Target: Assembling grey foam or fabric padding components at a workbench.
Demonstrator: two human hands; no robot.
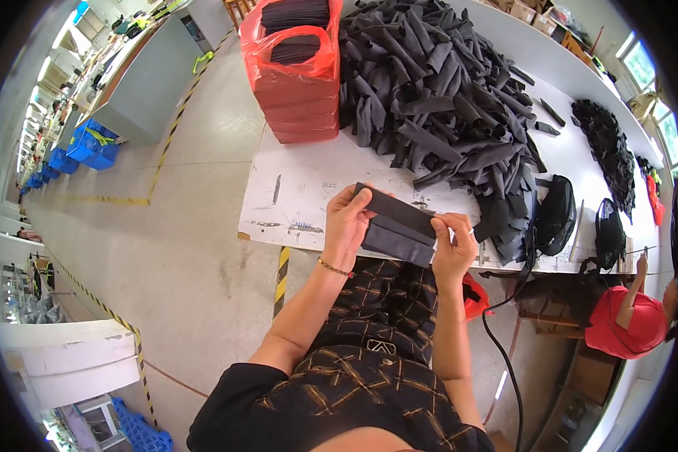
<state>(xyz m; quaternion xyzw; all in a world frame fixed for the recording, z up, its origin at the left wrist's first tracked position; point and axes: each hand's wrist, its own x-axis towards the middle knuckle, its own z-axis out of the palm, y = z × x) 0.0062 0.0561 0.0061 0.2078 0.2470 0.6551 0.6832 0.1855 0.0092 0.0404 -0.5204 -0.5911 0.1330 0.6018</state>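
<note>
A dark grey fabric strip (396,208) is stretched between my two hands above the table's front edge. My left hand (346,218) pinches its left end, thumb on top. With thumb and fingers closed, my right hand (453,245) grips the right end. Just below the strip, more dark fabric pieces (395,241) lie at the table edge, partly hidden by the strip. Beyond my hands rises a large loose pile of dark fabric strips (437,90). Several flatter pieces (505,218) lie to the right of my right hand.
A red plastic bag (294,98) of stacked dark pieces stands on the white table (294,181). Black mesh bags (556,215) and another dark pile (606,154) are at right. A black cable (497,346) hangs down. A person in red (629,322) sits far right.
</note>
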